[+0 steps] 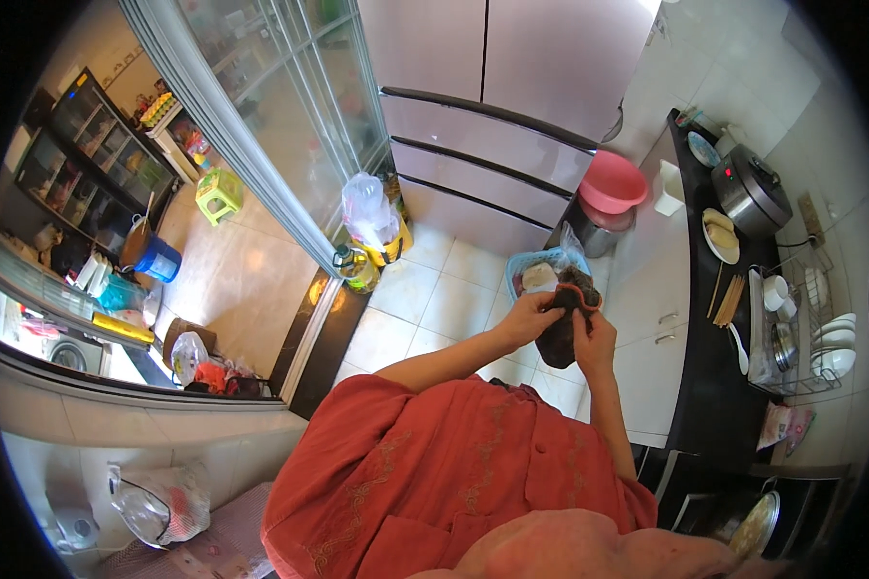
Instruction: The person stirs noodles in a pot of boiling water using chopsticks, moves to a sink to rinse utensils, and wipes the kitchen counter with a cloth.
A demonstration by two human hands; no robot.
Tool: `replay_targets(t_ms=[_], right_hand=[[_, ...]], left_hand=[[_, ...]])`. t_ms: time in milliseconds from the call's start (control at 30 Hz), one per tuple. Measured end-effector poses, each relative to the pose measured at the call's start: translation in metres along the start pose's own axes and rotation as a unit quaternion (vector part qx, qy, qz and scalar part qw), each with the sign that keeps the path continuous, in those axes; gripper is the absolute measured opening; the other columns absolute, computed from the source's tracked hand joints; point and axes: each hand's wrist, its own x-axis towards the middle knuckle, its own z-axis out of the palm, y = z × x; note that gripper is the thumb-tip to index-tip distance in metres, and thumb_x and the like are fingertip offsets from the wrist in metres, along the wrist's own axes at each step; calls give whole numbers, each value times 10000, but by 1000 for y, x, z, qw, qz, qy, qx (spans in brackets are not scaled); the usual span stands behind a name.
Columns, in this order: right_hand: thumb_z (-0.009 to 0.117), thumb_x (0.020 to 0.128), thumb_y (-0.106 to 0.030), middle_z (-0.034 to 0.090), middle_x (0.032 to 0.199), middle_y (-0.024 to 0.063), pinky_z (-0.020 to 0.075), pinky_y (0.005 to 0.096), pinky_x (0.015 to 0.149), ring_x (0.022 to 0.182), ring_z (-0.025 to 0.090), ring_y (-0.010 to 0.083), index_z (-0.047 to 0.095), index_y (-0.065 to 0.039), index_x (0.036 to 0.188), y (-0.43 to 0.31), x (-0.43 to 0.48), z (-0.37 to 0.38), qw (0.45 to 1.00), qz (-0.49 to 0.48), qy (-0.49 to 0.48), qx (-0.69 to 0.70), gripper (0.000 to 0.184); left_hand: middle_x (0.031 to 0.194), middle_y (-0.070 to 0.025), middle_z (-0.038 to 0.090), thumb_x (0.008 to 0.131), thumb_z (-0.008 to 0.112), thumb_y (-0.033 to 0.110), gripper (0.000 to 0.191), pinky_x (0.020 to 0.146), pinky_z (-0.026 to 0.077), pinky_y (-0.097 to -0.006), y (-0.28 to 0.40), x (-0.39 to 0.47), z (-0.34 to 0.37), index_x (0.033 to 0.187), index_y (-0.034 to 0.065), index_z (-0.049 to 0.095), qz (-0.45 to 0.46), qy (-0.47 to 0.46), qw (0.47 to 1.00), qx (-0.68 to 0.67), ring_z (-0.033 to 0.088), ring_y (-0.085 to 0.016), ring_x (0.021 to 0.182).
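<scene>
My left hand [534, 318] and my right hand [595, 344] both grip a dark brown cloth [556, 344] with an orange edging, held up in front of me. The cloth looks like a cleaning rag or mitt; which one I cannot tell. Its lower part hangs down between my hands, and the orange edge curves over the top. Just beyond it stands a light blue plastic basket [513, 269], partly hidden by the cloth. Inside the basket lie a pale, whitish item [539, 278] and a clear plastic bag [571, 244].
A pink basin [613, 181] rests on a metal pot [602, 230] beside the refrigerator [478, 163]. On the right, the black counter [702, 391] carries a rice cooker [749, 189], a plate of food [721, 242], chopsticks [728, 300] and a dish rack [764, 365]. An oil bottle [358, 271] stands by the sliding door.
</scene>
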Motion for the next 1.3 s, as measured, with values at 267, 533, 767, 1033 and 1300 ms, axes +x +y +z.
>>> replay_targets(t_ms=[267,533,767,1033,1300], right_hand=[[597,922,-183,640,722,201,459,383,571,618,634,296,652,12,976,6,-6,-25,999,-33,1,0,210],[601,915,-177,655,754,190,481,365,598,631,636,283,641,-1,1030,-4,-4,-34,999,0,37,38,214],[641,889,-139,681,913,175,521,333,607,668,668,245,632,-11,1153,16,-14,-54,990,46,129,31,294],[671,871,-182,703,894,164,536,349,638,678,691,255,658,-5,1131,123,-4,-152,955,172,238,-40,315],[749,748,-547,633,1035,281,519,454,821,981,633,410,513,-2,1287,288,97,-282,869,296,230,-323,803]], left_hand=[[975,-21,668,931,575,77,227,798,493,-258,-15,4,22,1134,7,649,17,2,1000,17,604,-95,891],[1017,11,650,938,562,82,271,784,473,-240,-4,22,21,1196,38,632,13,-41,999,-31,578,-76,896],[1011,7,657,946,580,111,224,843,455,-247,-2,57,33,1140,22,650,-29,-95,994,-49,579,-89,924],[1009,4,643,936,603,123,220,855,433,-244,-33,105,90,1118,8,650,-131,-129,980,-80,563,-91,933],[1007,22,651,954,586,134,236,769,439,-227,-36,179,146,1160,36,645,-175,-115,977,-38,565,-65,872]])
